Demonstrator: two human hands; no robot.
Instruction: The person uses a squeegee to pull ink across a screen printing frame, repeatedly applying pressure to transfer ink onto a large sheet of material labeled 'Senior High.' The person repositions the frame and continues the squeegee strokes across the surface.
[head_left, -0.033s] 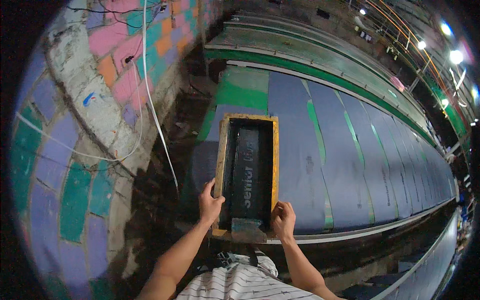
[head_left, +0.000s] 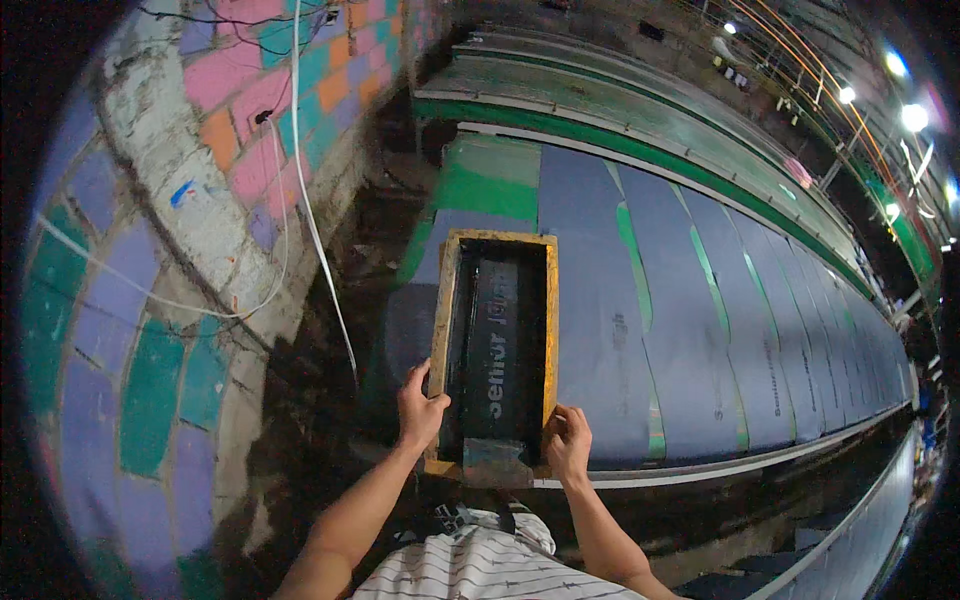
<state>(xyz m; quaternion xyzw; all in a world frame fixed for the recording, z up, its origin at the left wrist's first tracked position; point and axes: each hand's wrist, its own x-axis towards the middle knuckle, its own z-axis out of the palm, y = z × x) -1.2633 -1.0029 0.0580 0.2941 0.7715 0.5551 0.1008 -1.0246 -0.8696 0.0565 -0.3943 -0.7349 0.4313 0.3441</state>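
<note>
A person in a striped shirt (head_left: 470, 572) grips a yellow-edged frame (head_left: 551, 330) at the near left end of a long green counter (head_left: 487, 192). The left hand (head_left: 420, 408) clasps the left rim between thumb and fingers; the right hand (head_left: 568, 443) pinches the opposite rim lower down, its fingers curled. The frame lies lengthwise over the leftmost of a row of gray-blue sheets (head_left: 592, 290), though whether it presses flat or sits slightly raised cannot be told. Lettering runs along its dark mesh (head_left: 500, 345), and a gray scraper (head_left: 497, 462) rests inside the near end, touched by neither hand.

Dark marks show on several sheets to the right, and a fainter one on the sheet just beside the frame, suggesting that those are already done. Farther down the row, the marks are too small to make out. The covered sheet appears to be the one in hand and, with none seen beyond it on that side, probably the last at this end; whether it bears a mark is hidden. Lifting the frame clear remains undone.

At left, a white cable (head_left: 303, 190) hangs before a wall (head_left: 150, 400) painted in colored blocks.
</note>
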